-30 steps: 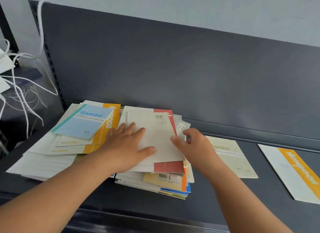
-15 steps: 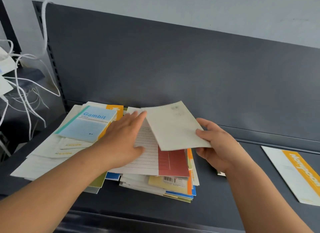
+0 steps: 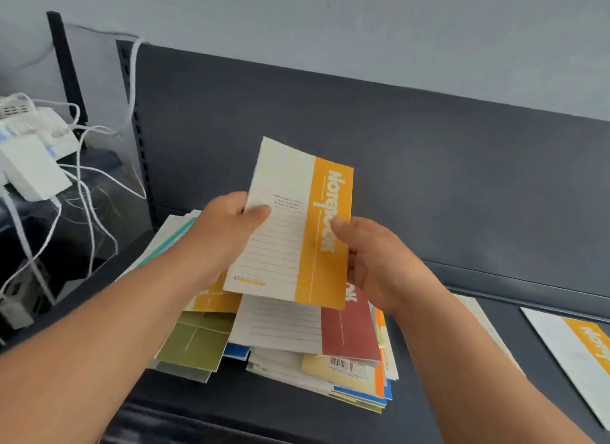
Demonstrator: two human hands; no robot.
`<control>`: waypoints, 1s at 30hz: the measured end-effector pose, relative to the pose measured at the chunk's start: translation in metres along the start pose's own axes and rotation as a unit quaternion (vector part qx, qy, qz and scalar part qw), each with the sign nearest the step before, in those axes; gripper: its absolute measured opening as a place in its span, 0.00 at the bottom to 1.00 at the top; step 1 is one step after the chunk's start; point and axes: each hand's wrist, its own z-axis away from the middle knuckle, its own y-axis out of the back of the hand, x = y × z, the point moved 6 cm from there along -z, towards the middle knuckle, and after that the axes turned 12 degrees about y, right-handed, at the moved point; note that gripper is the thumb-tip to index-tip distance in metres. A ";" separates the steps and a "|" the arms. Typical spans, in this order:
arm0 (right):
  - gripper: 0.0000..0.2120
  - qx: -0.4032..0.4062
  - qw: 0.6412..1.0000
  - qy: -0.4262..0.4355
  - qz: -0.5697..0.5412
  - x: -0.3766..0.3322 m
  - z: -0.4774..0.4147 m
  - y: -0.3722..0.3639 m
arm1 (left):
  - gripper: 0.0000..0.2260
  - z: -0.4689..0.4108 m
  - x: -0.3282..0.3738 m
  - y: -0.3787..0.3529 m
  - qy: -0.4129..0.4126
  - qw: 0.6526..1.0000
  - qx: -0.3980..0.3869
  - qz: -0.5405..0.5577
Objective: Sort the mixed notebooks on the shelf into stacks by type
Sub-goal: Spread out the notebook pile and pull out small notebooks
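Both hands hold an orange-and-white lined notebook (image 3: pixel 293 232) upright above the mixed pile. My left hand (image 3: pixel 227 235) pinches its left edge, thumb on the front cover. My right hand (image 3: pixel 373 262) grips its orange right edge. Below lies the mixed stack (image 3: pixel 317 354), topped by a red-and-white lined notebook (image 3: pixel 346 331). To its left sits an olive green notebook (image 3: pixel 194 341) on more notebooks. A matching orange-and-white notebook (image 3: pixel 581 354) lies alone at the right of the shelf, and a pale notebook (image 3: pixel 478 315) peeks out behind my right forearm.
The dark grey shelf (image 3: pixel 412 390) has a dark back panel (image 3: pixel 429 166) close behind the pile. White boxes and tangled white cords (image 3: pixel 49 159) fill the neighbouring bay at the left. The shelf's front edge runs along the bottom.
The pale sheet-like notebook lifted by my right hand has been turned over, showing its orange front. My left hand left the pile and took hold of it. The view has tilted down.
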 end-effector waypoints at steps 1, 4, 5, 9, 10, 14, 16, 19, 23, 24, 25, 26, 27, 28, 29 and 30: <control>0.11 0.003 1.000 -0.006 0.021 0.003 -0.003 -0.005 | 0.11 -0.002 -0.003 0.006 0.014 1.000 0.006 -0.010; 0.06 0.043 0.996 -0.011 0.078 0.011 -0.012 -0.011 | 0.16 -0.018 -0.017 0.043 0.038 0.988 0.088 -0.118; 0.05 0.051 0.994 -0.008 0.095 0.014 -0.014 -0.012 | 0.14 -0.021 -0.024 0.059 0.053 0.969 0.123 -0.205; 0.08 0.048 0.990 -0.002 0.133 0.024 -0.017 -0.020 | 0.27 -0.026 -0.069 0.092 0.162 0.893 0.093 -0.410; 0.10 0.043 0.989 -0.003 0.142 0.026 -0.017 -0.023 | 0.28 -0.026 -0.077 0.092 0.173 0.892 0.074 -0.412; 0.09 0.040 0.986 -0.017 0.163 0.035 -0.020 -0.029 | 0.30 -0.028 -0.078 0.091 0.145 0.873 0.114 -0.451; 0.08 0.044 0.985 -0.026 0.168 0.037 -0.020 -0.030 | 0.30 -0.029 -0.074 0.094 0.139 0.859 0.137 -0.473; 0.06 0.054 0.983 -0.032 0.171 0.040 -0.022 -0.027 | 0.27 -0.033 -0.076 0.102 0.141 0.901 0.158 -0.378; 0.05 0.068 0.979 -0.031 0.192 0.038 -0.020 -0.022 | 0.05 -0.035 -0.068 0.108 0.104 0.962 0.188 -0.166; 0.06 0.072 0.974 -0.025 0.212 0.034 -0.018 -0.021 | 0.01 -0.035 -0.064 0.107 0.096 0.972 0.184 -0.106; 0.06 0.074 0.966 -0.018 0.247 0.030 -0.016 -0.019 | 0.03 -0.034 -0.061 0.105 0.090 0.979 0.175 -0.045; 0.07 0.074 0.948 -0.006 0.308 0.026 -0.013 -0.017 | 0.04 -0.034 -0.058 0.101 0.087 0.984 0.158 0.016; 0.07 0.073 0.915 0.012 0.396 0.021 -0.011 -0.016 | 0.03 -0.032 -0.054 0.096 0.087 0.985 0.135 0.067; 0.08 0.079 0.872 0.038 0.482 0.014 -0.008 -0.014 | 0.04 -0.030 -0.050 0.088 0.087 0.984 0.113 0.106; 0.11 0.091 0.846 0.070 0.521 0.008 -0.006 -0.014 | 0.05 -0.027 -0.045 0.079 0.085 0.983 0.088 0.134; 0.12 0.102 0.847 0.099 0.512 0.004 -0.002 -0.013 | 0.07 -0.023 -0.040 0.068 0.082 0.982 0.066 0.154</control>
